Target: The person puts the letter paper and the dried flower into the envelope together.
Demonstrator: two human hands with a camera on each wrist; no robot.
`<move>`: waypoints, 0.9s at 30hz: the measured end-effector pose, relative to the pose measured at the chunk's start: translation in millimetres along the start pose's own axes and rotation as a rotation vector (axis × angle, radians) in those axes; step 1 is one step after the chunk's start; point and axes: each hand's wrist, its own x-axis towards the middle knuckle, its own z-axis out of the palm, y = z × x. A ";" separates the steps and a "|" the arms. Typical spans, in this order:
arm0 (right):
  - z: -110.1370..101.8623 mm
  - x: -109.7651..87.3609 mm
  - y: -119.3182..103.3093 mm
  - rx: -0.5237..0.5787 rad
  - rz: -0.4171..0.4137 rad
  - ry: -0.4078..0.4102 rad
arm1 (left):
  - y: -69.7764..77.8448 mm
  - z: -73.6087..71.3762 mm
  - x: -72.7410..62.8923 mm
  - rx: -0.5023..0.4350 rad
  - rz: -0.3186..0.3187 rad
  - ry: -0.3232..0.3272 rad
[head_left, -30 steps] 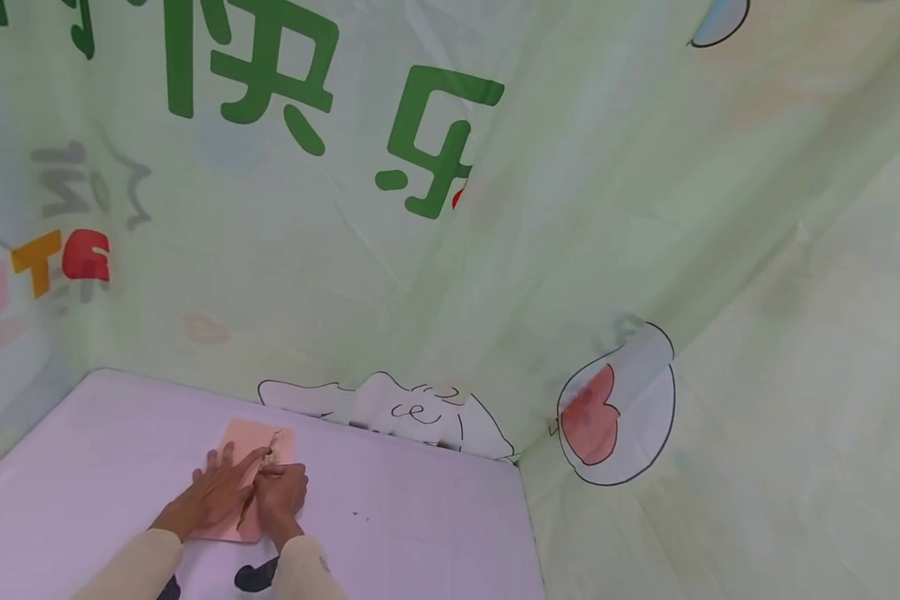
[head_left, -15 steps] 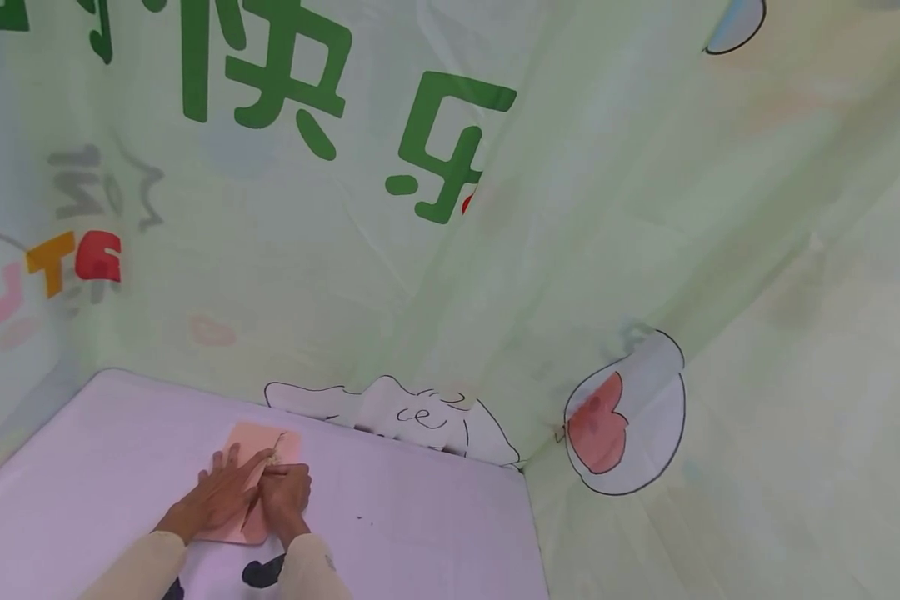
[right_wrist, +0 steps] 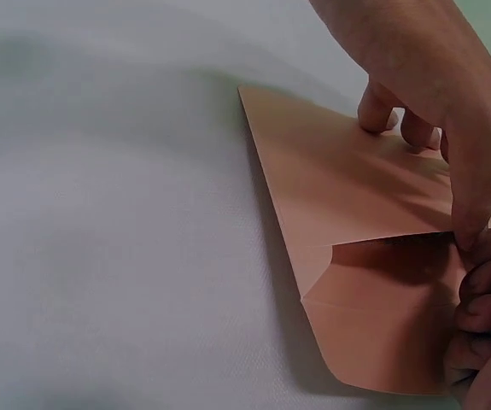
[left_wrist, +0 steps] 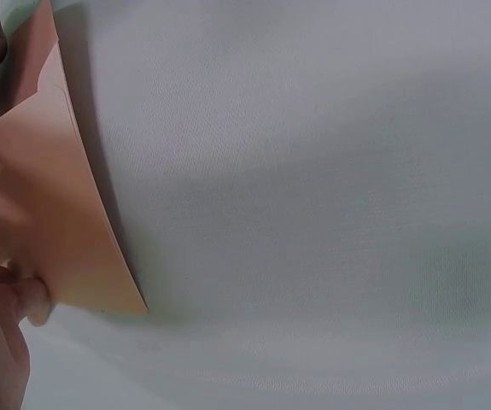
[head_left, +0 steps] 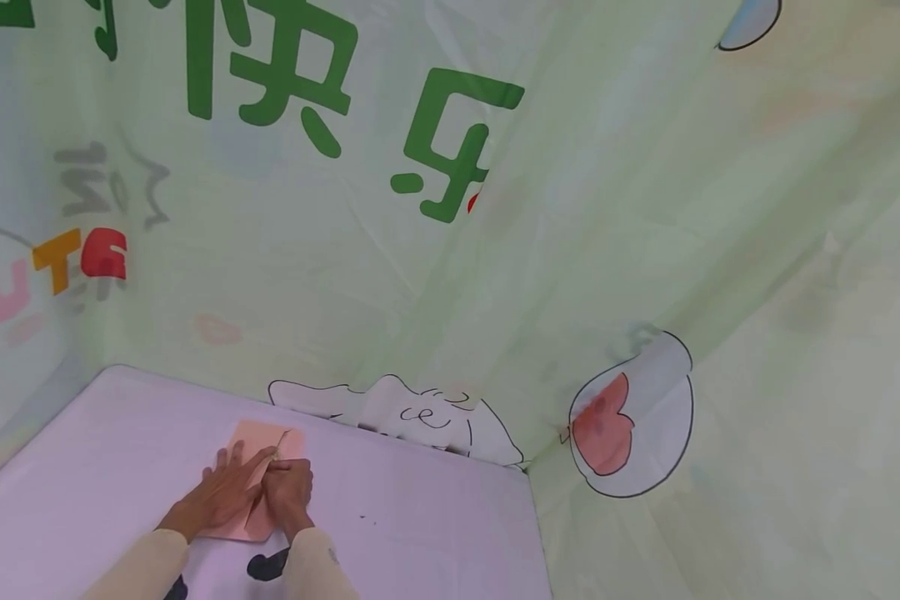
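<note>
A pink paper envelope (head_left: 255, 433) lies on the table with its flap folded out. Its mouth (right_wrist: 399, 243) gapes a little in the right wrist view. My left hand (head_left: 228, 492) rests spread on the envelope's body, the index fingertip right at the mouth's edge. Over the flap side, my right hand (head_left: 288, 492) is curled, its thumb and fingers at the mouth beside the left index finger. A small pale, crumpled-looking bit (head_left: 275, 454) shows at the right hand's fingertips. Most of it is hidden by the hands. The left wrist view shows an envelope corner (left_wrist: 117, 282).
The table has a light lilac cloth (head_left: 420, 517) with a black printed shape (head_left: 267, 567) near my right sleeve (head_left: 315, 558). Small dark specks (head_left: 362, 517) lie to the right. A printed fabric wall (head_left: 330, 283) rises behind the table.
Less of the pale bit shows at the envelope's mouth than before. The right hand has shifted slightly up along the mouth, while the left stays pressed on the envelope. The head view has drifted slightly.
</note>
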 end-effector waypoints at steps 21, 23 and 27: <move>-2.3 10.1 11.4 -0.066 -0.093 0.084 | 5.7 12.1 4.3 0.011 0.037 0.006; -4.4 9.6 10.1 -0.059 -0.095 0.075 | 6.8 9.9 4.6 0.027 0.038 0.006; -9.6 6.0 3.9 -0.050 -0.145 0.037 | 7.0 4.2 3.5 0.054 0.036 0.030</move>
